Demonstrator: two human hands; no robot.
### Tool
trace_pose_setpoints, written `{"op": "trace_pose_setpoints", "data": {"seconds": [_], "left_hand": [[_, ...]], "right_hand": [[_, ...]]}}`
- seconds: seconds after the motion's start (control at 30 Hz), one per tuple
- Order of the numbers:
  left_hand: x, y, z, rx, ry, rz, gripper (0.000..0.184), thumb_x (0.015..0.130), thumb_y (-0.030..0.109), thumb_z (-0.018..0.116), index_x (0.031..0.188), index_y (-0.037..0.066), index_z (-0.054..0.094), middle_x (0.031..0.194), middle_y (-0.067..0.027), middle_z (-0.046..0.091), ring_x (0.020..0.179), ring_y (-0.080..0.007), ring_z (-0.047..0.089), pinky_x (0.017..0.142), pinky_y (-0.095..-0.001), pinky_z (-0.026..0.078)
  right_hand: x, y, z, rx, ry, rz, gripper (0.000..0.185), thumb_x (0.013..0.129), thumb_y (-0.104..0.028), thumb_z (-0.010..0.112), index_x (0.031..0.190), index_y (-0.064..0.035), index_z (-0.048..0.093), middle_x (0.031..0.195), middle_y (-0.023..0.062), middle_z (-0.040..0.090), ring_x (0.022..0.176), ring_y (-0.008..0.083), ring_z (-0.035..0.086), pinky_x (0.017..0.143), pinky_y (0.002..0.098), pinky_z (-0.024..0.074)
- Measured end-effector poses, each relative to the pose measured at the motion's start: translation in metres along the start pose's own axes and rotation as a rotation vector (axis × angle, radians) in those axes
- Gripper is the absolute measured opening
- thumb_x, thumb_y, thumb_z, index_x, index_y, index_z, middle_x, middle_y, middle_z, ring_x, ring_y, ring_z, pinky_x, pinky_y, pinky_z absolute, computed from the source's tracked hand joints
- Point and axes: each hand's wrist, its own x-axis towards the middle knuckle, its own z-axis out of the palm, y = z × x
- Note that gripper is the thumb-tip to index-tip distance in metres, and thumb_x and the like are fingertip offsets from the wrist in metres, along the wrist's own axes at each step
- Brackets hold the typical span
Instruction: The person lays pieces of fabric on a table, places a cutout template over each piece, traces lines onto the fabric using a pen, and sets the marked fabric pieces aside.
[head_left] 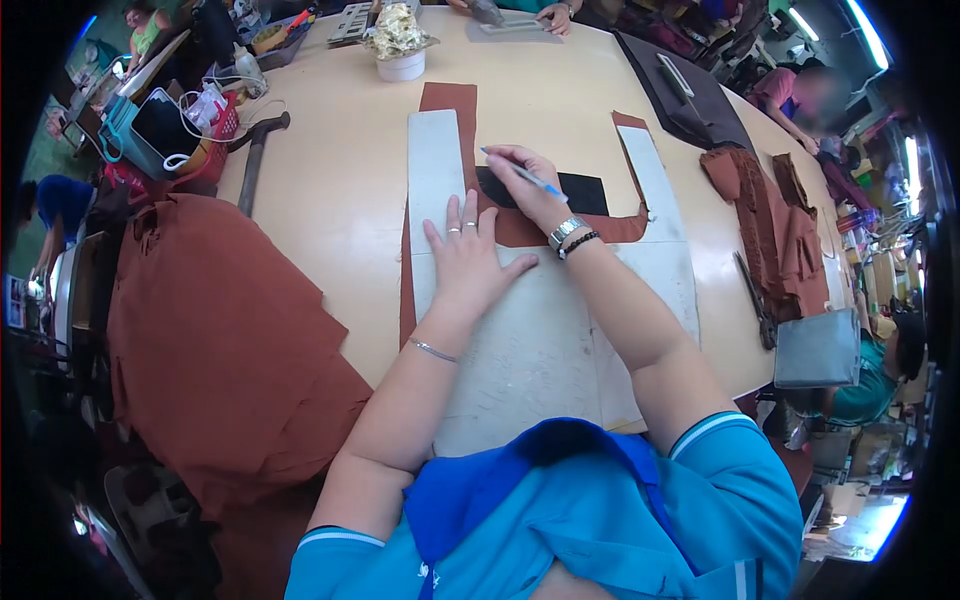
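Note:
My left hand (468,255) lies flat with fingers spread on a pale grey pattern piece (520,350), near the base of its left strip. In my right hand (530,188) is a blue-and-white pen (535,180), its tip near the inner edge of that strip. Beneath the pattern lies reddish-brown fabric (450,97), showing along the left side, at the top and around the inner cutout. A black piece (583,193) sits in the cutout, partly hidden by my right hand.
A brown fabric pile (220,340) hangs over the left edge, below a hammer (256,160) and a red basket (222,125). Scissors (755,300) and more brown fabric (765,220) lie right. A white pot (400,65) stands at the back. Other people are around the table.

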Motion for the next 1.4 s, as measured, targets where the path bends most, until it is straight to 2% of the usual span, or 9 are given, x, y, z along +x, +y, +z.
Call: {"op": "trace_pose_setpoints", "data": {"seconds": [0.17, 0.27, 0.37, 0.57, 0.77, 0.9, 0.97, 1.23, 1.4], "left_hand": [[0.0, -0.001, -0.001, 0.003, 0.031, 0.016, 0.097, 0.075, 0.071, 0.062, 0.141, 0.003, 0.042, 0.154, -0.0184, 0.029, 0.146, -0.0381, 0.017, 0.109, -0.0706, 0.012], [-0.001, 0.0, 0.001, 0.002, 0.061, 0.019, 0.098, 0.075, 0.071, 0.063, 0.141, 0.002, 0.04, 0.154, -0.018, 0.03, 0.146, -0.0383, 0.018, 0.109, -0.0707, 0.012], [-0.001, 0.0, -0.002, 0.004, 0.052, 0.019, 0.102, 0.076, 0.071, 0.062, 0.144, 0.001, 0.035, 0.155, -0.0174, 0.028, 0.146, -0.0386, 0.018, 0.109, -0.0709, 0.013], [0.0, 0.001, -0.004, 0.006, 0.009, 0.004, 0.106, 0.076, 0.072, 0.061, 0.148, 0.001, 0.028, 0.157, -0.0169, 0.025, 0.146, -0.0388, 0.016, 0.109, -0.0705, 0.012], [0.003, 0.003, -0.014, -0.023, -0.066, -0.035, 0.094, 0.074, 0.065, 0.069, 0.139, 0.002, 0.039, 0.153, -0.0194, 0.028, 0.146, -0.0378, 0.017, 0.11, -0.0695, 0.013], [0.003, 0.002, -0.013, -0.11, -0.009, -0.053, 0.089, 0.07, 0.057, 0.077, 0.132, 0.002, 0.045, 0.148, -0.0197, 0.036, 0.145, -0.0362, 0.023, 0.109, -0.0692, 0.018], [0.003, 0.002, -0.011, -0.135, 0.044, -0.038, 0.088, 0.068, 0.055, 0.079, 0.13, 0.001, 0.046, 0.145, -0.0193, 0.039, 0.143, -0.0356, 0.027, 0.108, -0.0694, 0.021], [0.001, 0.001, -0.018, -0.141, -0.016, -0.057, 0.091, 0.071, 0.052, 0.079, 0.135, -0.001, 0.04, 0.147, -0.0187, 0.035, 0.142, -0.0394, 0.027, 0.109, -0.0685, 0.023], [0.0, 0.001, -0.017, -0.139, -0.014, -0.053, 0.089, 0.071, 0.05, 0.08, 0.132, -0.002, 0.042, 0.146, -0.0195, 0.035, 0.142, -0.0402, 0.027, 0.109, -0.0687, 0.023]], "right_hand": [[-0.003, -0.001, 0.01, -0.105, -0.003, -0.01, 0.019, 0.083, -0.017, 0.068, 0.094, -0.0017, 0.069, 0.08, 0.0069, 0.072, 0.073, 0.0138, 0.068, 0.07, 0.0274, 0.0548], [-0.006, -0.003, 0.011, -0.239, 0.036, -0.157, 0.015, 0.08, -0.017, 0.067, 0.085, -0.0028, 0.066, 0.075, 0.0085, 0.069, 0.069, 0.0159, 0.067, 0.066, 0.0285, 0.0541], [-0.008, -0.007, 0.01, -0.257, 0.007, -0.123, 0.013, 0.079, -0.016, 0.066, 0.08, -0.0034, 0.063, 0.072, 0.009, 0.067, 0.067, 0.0167, 0.066, 0.063, 0.0295, 0.0535], [-0.007, -0.005, 0.009, -0.296, -0.009, -0.167, 0.014, 0.08, -0.016, 0.066, 0.083, -0.0033, 0.064, 0.073, 0.0087, 0.067, 0.067, 0.0165, 0.066, 0.063, 0.0291, 0.0533], [-0.011, -0.012, 0.004, 0.148, 0.139, 0.07, 0.018, 0.088, -0.02, 0.067, 0.092, -0.0031, 0.065, 0.076, 0.0087, 0.069, 0.069, 0.0166, 0.066, 0.067, 0.0284, 0.0537], [-0.031, -0.024, 0.004, -0.389, 0.071, -0.082, 0.022, 0.084, -0.019, 0.074, 0.092, -0.0026, 0.062, 0.075, 0.0096, 0.068, 0.063, 0.0174, 0.064, 0.063, 0.0299, 0.0526], [-0.032, -0.027, 0.007, -0.462, 0.016, -0.093, 0.025, 0.081, -0.019, 0.077, 0.091, -0.0024, 0.061, 0.073, 0.0094, 0.067, 0.064, 0.0173, 0.064, 0.063, 0.0294, 0.0524], [-0.023, -0.023, 0.01, -0.452, -0.021, -0.014, 0.026, 0.077, -0.017, 0.081, 0.089, -0.0026, 0.062, 0.078, 0.0049, 0.069, 0.067, 0.011, 0.064, 0.065, 0.0261, 0.0534], [-0.019, -0.019, 0.014, -0.478, -0.012, 0.047, 0.024, 0.075, -0.017, 0.078, 0.088, -0.0044, 0.062, 0.077, 0.0077, 0.068, 0.071, 0.0215, 0.068, 0.067, 0.0336, 0.0539]]}}
